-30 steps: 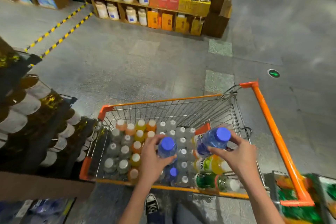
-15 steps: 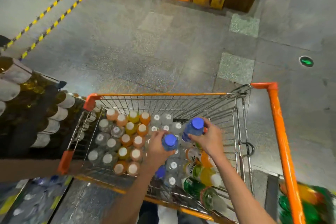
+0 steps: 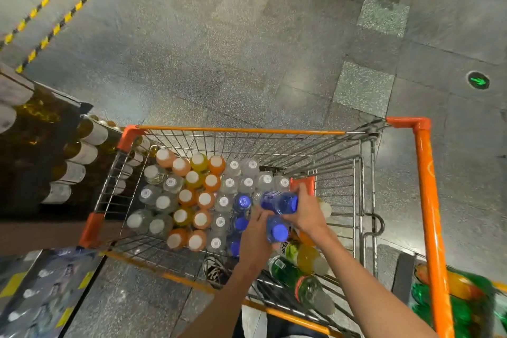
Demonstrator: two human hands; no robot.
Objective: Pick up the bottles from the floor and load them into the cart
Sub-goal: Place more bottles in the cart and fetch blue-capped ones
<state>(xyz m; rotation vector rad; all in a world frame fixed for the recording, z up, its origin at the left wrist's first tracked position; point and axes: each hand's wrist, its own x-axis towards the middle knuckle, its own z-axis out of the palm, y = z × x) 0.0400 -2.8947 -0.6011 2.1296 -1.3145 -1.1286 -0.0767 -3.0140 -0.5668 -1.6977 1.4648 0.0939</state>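
An orange-framed wire cart [image 3: 241,130] stands below me, packed with several upright bottles with white caps. Both my hands are low inside it, at its right middle. My left hand [image 3: 256,236] grips an upright blue-capped bottle [image 3: 277,230]. My right hand [image 3: 308,214] grips a second blue bottle [image 3: 278,202], tilted on its side above the standing ones. More blue-capped bottles [image 3: 242,202] stand just left of my hands. Green and yellow bottles [image 3: 301,269] lie on their sides along the cart's near right side.
The orange cart handle [image 3: 430,214] runs down the right. A dark rack of gold bottles [image 3: 76,153] presses against the cart's left side. Shrink-wrapped bottle packs [image 3: 41,291] lie at lower left, and green and orange ones [image 3: 472,302] at lower right. Grey floor stretches ahead to shelving.
Both hands have gone lower into the cart with their blue bottles. The right-hand bottle has tipped onto its side. My view has tilted further down over the cart.
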